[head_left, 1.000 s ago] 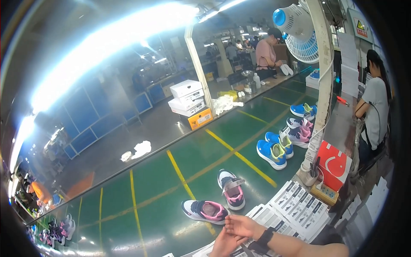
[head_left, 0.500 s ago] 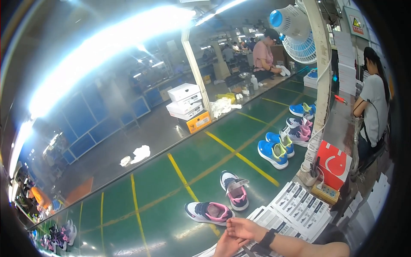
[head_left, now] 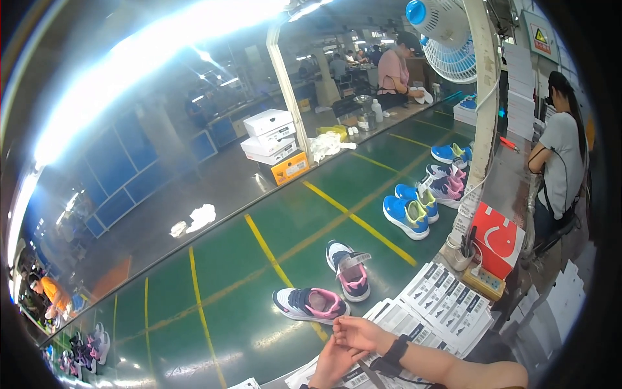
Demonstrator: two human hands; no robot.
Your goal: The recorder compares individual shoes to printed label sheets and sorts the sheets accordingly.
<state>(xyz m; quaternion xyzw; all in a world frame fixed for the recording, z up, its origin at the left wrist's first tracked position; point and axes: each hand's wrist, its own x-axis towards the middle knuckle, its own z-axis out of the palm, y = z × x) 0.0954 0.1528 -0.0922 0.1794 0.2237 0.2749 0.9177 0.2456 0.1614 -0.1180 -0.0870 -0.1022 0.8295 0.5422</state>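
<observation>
My right hand (head_left: 360,332) is closed, with the fingers bent and the thumb drawn in. It touches my left hand (head_left: 332,364), which lies just below, partly covered, its fingers curled. Anything small between the fingers is too hidden to name. Right beyond my fingertips sits a white and navy sneaker (head_left: 304,305) with pink lining, its heel toward me. A matching sneaker (head_left: 350,272), its strap lifted, stands farther off. Beneath and beside my hands lie stacked sheets of printed labels (head_left: 447,301).
A green conveyor belt (head_left: 227,285) with yellow lines runs across. Blue sneakers (head_left: 406,217) and another pink-lined pair (head_left: 444,188) stand by a post (head_left: 483,123). A red box (head_left: 497,240), a power strip (head_left: 484,283) and white shoe boxes (head_left: 267,126) are around. Co-workers stand farther off.
The view has shifted a little, so the belt and shoes sit higher and farther left. My hands stay together, close to the near sneaker's heel.
</observation>
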